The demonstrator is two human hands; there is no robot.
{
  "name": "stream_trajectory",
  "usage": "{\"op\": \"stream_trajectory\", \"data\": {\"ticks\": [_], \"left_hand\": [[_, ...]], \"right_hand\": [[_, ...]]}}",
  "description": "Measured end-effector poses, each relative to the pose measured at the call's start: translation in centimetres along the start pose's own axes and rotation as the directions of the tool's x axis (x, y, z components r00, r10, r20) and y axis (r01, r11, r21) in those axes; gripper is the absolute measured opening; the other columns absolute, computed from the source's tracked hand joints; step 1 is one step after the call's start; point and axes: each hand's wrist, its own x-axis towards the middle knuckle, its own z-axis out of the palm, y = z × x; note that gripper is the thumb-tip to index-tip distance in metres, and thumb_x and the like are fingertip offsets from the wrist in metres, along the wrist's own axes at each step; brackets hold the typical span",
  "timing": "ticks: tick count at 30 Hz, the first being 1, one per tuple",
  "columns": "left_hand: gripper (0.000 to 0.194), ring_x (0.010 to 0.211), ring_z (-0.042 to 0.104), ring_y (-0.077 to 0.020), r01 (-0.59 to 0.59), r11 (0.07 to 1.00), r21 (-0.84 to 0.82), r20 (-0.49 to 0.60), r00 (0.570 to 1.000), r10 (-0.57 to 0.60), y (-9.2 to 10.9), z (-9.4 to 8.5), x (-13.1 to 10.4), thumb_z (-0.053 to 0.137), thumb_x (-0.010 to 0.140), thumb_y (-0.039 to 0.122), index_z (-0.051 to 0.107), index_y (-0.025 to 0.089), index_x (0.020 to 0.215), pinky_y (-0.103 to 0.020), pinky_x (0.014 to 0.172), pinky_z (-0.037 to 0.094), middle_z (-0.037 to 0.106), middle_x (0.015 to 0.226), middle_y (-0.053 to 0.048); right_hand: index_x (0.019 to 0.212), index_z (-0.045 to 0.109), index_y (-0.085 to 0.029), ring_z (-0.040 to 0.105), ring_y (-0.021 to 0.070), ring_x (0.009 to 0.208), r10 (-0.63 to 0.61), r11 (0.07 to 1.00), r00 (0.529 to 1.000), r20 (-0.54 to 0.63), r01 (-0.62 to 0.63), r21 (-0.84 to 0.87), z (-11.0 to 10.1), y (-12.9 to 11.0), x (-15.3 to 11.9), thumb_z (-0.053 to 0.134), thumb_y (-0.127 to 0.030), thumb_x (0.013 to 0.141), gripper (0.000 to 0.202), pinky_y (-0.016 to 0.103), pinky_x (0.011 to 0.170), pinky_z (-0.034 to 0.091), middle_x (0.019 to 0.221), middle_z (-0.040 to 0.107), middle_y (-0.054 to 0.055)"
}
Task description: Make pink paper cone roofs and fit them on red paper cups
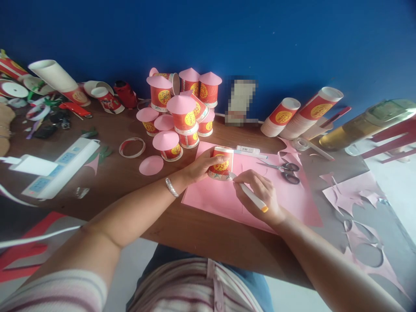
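Note:
My left hand (205, 164) is wrapped around a red and white paper cup (221, 162) with a yellow emblem. The cup stands rim down on a sheet of pink paper (208, 197). In my right hand (258, 188) is a white pen (251, 197) with an orange end. Its tip is close to the cup's lower rim, though my fingers partly hide it. Faint curved lines show on the pink paper. Scissors (286, 169) with dark handles lie on the sheet to the right, beside a white, clear-capped item (248, 150).
Several cups with pink cone tops (180, 104) stand behind my left hand. Stacked cups (313, 110) lean at the back right, near a tape roll (300, 144) and a bottle (360, 125). A power strip (61, 169) lies left; pink scraps (349, 195) lie right.

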Motion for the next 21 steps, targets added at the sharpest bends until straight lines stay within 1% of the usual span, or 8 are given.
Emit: {"op": "stream_trajectory", "data": {"ticks": [3,10,16,21], "left_hand": [[0.046,0.087,0.068,-0.0183,0.009,1.0,0.006,-0.004,1.0,-0.009,0.11,0.08,-0.06,0.077,0.084,0.041,0.064,0.015,0.12,-0.03,0.077,0.054,0.07,0.101,-0.007],[0.044,0.087,0.067,-0.0189,0.005,1.0,0.019,0.007,1.0,-0.005,0.21,0.25,-0.12,0.078,0.083,0.042,0.066,0.015,0.116,-0.03,0.077,0.054,0.07,0.099,-0.007],[0.048,0.09,0.066,-0.0191,-0.006,1.0,0.023,-0.01,1.0,0.006,-0.05,0.18,0.06,0.078,0.082,0.04,0.065,0.015,0.121,-0.029,0.079,0.053,0.07,0.104,-0.008],[0.047,0.092,0.065,-0.0196,-0.013,0.999,0.034,0.006,1.0,0.013,-0.16,0.07,0.06,0.076,0.084,0.04,0.065,0.015,0.122,-0.029,0.078,0.052,0.069,0.105,-0.008]], "right_hand": [[0.1,0.058,-0.023,0.063,0.014,0.064,0.002,1.0,1.0,0.003,-0.002,0.008,0.0,0.01,0.05,0.059,-0.004,0.091,0.021,0.026,0.058,0.05,0.077,0.067,0.0],[0.101,0.059,-0.023,0.064,0.0147,0.063,0.006,1.0,1.0,0.014,-0.006,0.018,-0.14,-0.17,0.14,0.059,-0.005,0.091,0.021,0.027,0.059,0.052,0.077,0.068,0.0],[0.1,0.06,-0.023,0.065,0.0149,0.064,-0.007,0.999,0.999,0.044,0.006,0.034,-0.2,-0.42,0.27,0.058,-0.006,0.092,0.019,0.026,0.059,0.053,0.078,0.068,0.001],[0.1,0.059,-0.022,0.064,0.0146,0.064,-0.027,0.998,0.998,0.052,0.024,0.049,-0.13,-0.47,0.29,0.058,-0.005,0.091,0.019,0.027,0.06,0.053,0.078,0.068,0.002]]}}
